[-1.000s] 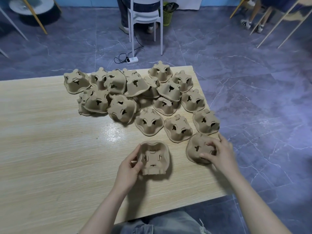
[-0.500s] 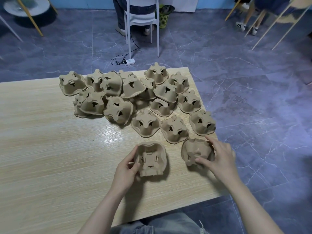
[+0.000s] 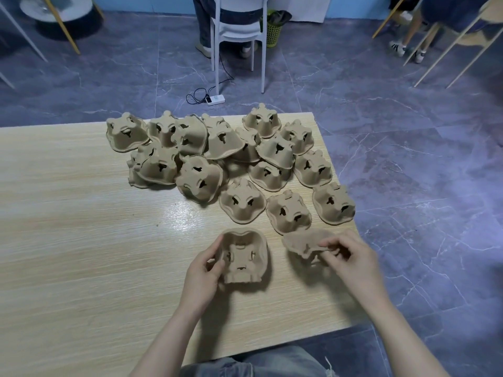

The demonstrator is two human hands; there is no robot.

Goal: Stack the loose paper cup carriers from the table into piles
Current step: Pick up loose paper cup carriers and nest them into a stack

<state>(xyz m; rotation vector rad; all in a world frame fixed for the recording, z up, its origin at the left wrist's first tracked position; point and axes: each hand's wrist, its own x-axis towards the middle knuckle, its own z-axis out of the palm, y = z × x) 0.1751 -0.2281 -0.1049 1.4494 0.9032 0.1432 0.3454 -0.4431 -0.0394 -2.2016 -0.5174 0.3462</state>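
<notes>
From my head camera I see two carriers in my hands. My left hand curls its thumb and fingers round the left rim of the open-side-up carrier, which sits on the near part of the table. My right hand pinches the lifted carrier by its rim and holds it tilted, just to the right of the first one. It looks blurry.

Farther back lies the heap of loose carriers. I count about sixteen there, but some hide under others, so I cannot be sure. Most lie upside down. Three of them sit apart in a row near my hands.

The table is pale wood with fine lines, and it shines a bit in the middle. The floor is grey-blue stone with white veins. Far away stands one white chair with someone's legs behind it, one green basket beside it, and one white power strip with a black cord on the floor.

The carriers are brown, rough paper pulp, with bumpy sides and small dark holes.
</notes>
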